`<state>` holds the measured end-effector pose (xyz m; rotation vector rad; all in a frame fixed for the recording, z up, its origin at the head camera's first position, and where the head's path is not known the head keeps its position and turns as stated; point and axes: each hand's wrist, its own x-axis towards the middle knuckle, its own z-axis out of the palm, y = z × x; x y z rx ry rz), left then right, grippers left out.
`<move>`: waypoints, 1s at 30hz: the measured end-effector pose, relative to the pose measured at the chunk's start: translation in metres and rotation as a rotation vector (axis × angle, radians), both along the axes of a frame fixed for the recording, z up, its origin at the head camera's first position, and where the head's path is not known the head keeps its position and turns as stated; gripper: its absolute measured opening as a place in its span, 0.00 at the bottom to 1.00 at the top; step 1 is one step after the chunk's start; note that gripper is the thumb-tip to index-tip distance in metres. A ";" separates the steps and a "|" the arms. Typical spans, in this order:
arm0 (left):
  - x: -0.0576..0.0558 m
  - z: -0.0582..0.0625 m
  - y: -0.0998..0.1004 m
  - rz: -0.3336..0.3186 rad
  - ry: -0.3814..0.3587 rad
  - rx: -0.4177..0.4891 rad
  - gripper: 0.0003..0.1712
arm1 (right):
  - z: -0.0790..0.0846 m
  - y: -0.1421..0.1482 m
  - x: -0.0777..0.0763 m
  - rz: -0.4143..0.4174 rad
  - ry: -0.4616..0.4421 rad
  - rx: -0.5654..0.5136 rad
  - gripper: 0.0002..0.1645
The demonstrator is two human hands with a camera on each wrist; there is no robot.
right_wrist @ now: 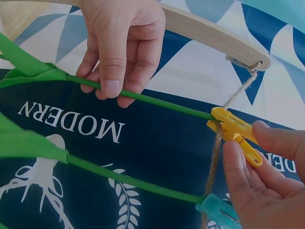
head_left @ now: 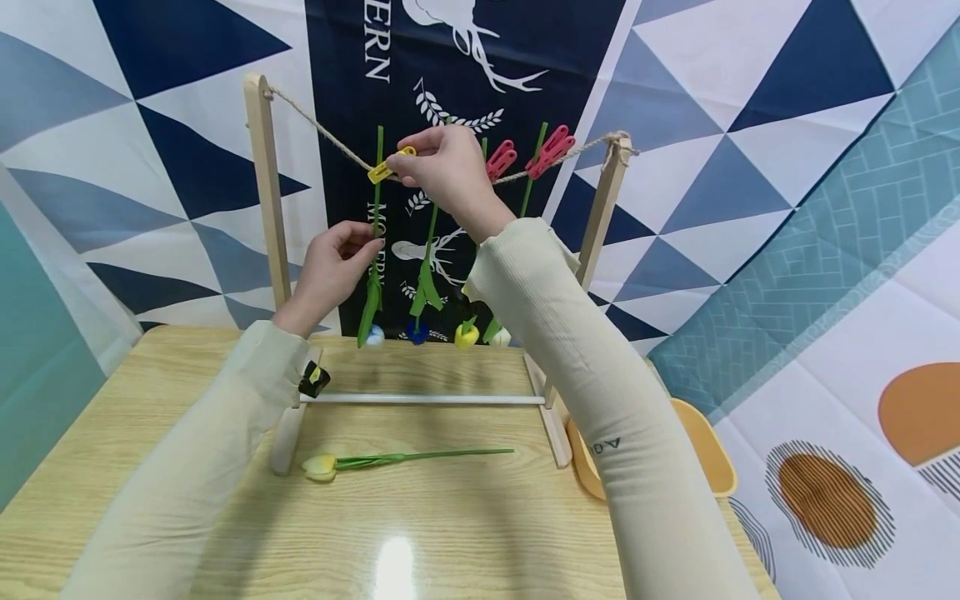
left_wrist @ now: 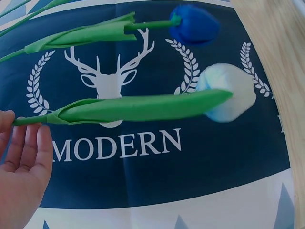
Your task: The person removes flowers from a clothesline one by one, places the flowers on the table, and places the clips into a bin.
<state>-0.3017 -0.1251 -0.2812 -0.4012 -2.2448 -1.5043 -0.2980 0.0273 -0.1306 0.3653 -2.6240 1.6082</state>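
My left hand (head_left: pixel 333 262) pinches the green stem of an upside-down pale blue and white tulip (left_wrist: pixel 226 93) between thumb and fingers. Higher up, my right hand (head_left: pixel 455 171) holds a yellow clothespin (right_wrist: pixel 233 131) by its handles. The clothespin's tip sits on the rope (head_left: pixel 318 129) at the tulip's stem. Beside it a teal clothespin (right_wrist: pixel 219 211), partly behind my right hand, meets another stem. A dark blue tulip (head_left: pixel 417 333), a yellow tulip (head_left: pixel 467 335) and a partly hidden white tulip (head_left: pixel 501 337) hang to the right. Two red clothespins (head_left: pixel 551 152) are on the rope.
Wooden posts (head_left: pixel 266 192) hold the rope at both ends, with a white bar (head_left: pixel 420 400) low between their feet. A pale yellow tulip (head_left: pixel 320 467) lies on the table (head_left: pixel 360 533). An orange basket (head_left: pixel 701 442) stands behind my right forearm. Patterned cloth hangs behind.
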 end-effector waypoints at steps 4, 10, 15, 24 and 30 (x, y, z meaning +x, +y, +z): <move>0.000 -0.002 -0.001 0.001 0.014 0.007 0.16 | -0.002 0.002 0.001 -0.004 0.011 -0.011 0.16; 0.001 -0.004 -0.001 0.011 0.037 0.018 0.17 | -0.005 0.004 0.002 -0.009 0.039 -0.032 0.14; 0.001 -0.007 -0.003 0.028 0.082 0.048 0.17 | -0.006 0.005 0.002 -0.020 0.065 -0.052 0.13; 0.013 -0.002 -0.006 0.018 0.079 0.053 0.16 | -0.005 0.007 0.004 -0.031 0.090 -0.113 0.12; 0.018 0.000 -0.009 0.030 0.093 0.046 0.15 | -0.002 0.007 0.006 -0.024 0.110 -0.139 0.12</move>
